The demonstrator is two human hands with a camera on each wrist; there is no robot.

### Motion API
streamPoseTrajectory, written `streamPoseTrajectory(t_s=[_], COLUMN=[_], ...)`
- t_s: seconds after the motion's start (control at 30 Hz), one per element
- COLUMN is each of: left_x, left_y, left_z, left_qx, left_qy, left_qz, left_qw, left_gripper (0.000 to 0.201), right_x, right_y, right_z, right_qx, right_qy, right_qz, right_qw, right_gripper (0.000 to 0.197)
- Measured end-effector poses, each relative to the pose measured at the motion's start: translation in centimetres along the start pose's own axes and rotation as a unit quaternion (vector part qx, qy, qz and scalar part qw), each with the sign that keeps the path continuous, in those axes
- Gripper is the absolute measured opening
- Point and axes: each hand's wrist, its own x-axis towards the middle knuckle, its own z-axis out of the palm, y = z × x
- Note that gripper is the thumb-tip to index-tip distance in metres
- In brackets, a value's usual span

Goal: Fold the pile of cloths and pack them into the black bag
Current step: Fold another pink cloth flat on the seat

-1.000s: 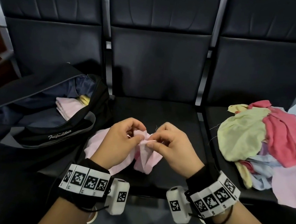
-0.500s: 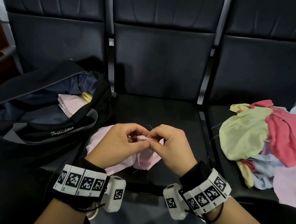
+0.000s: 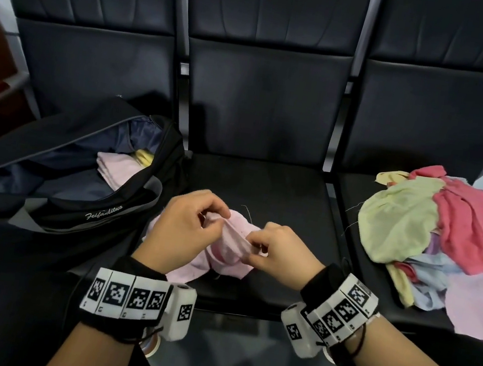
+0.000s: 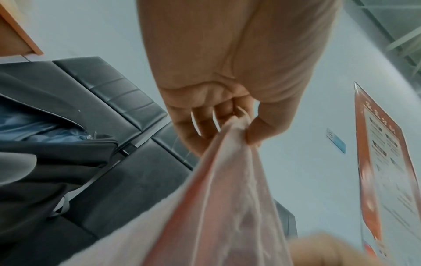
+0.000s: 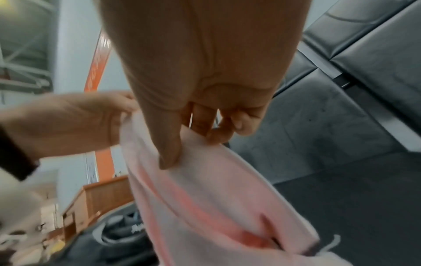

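Black bag (image 3: 54, 186), left seat, unzipped: holds folded pink cloth (image 3: 117, 169), yellow cloth (image 3: 144, 156) behind. Pale pink cloth (image 3: 232, 244) over middle seat (image 3: 278, 201), pinched by left hand (image 3: 183, 230) and right hand (image 3: 279, 256), close together. Unfolded pile (image 3: 433, 230) on right seat.

A soft, matt pink cloth (image 3: 232, 245) with fraying thread ends is sitting at centre frame. Behind it, the seats (image 3: 265, 98) are showing smooth black leather-like padding with a dull sheen. At left, the black bag (image 3: 50, 217) is looking like woven fabric with a silky blue lining. At right, the pile of cloths (image 3: 433, 230) is looking matt and crumpled.
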Motion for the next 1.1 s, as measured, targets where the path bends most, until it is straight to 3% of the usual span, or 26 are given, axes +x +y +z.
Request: streamPoseTrajectory(t_s=[0.1,0.27,0.4,0.53,0.67,0.77,0.87,1.1], left_x=[0.1,0.5,0.4,0.5,1.1,1.6,2.4,4.0], left_y=[-0.1,0.1,0.6,0.4,-0.6,-1.4,-1.9,-2.4], left_z=[-1.2,-3.9,-5.3,-5.7,-6.8,-8.0,-8.8,-9.2], left_qx=[-0.022,-0.053,-0.054,-0.032,-0.006,0.02,0.04,0.031], left_qy=[0.077,0.195,0.225,0.238,0.264,0.27,0.282,0.307], left_qz=[0.006,-0.009,-0.005,-0.004,-0.018,-0.021,-0.02,-0.02], left_qw=[0.997,0.979,0.973,0.971,0.964,0.962,0.958,0.951], left_gripper=[0.028,0.032,0.03,0.028,0.026,0.023,0.023,0.021], right_x=[-0.3,-1.1,-1.6,-1.4,-1.0,-0.7,-0.2,-0.4], right_y=[2.1,5.3,6.4,6.6,6.7,6.2,5.4,3.8], right_z=[1.1,2.4,2.6,1.5,-1.9,-5.1,-8.6,-13.1], right_qx=[-0.039,-0.109,-0.146,-0.122,-0.051,-0.011,0.014,0.017], right_qy=[-0.044,-0.089,-0.077,-0.016,0.105,0.227,0.335,0.385], right_qz=[0.019,0.035,0.019,0.0,0.027,0.034,0.032,-0.002], right_qw=[0.998,0.989,0.986,0.992,0.993,0.973,0.942,0.923], right_gripper=[0.034,0.02,0.016,0.02,0.011,0.002,0.009,0.014])
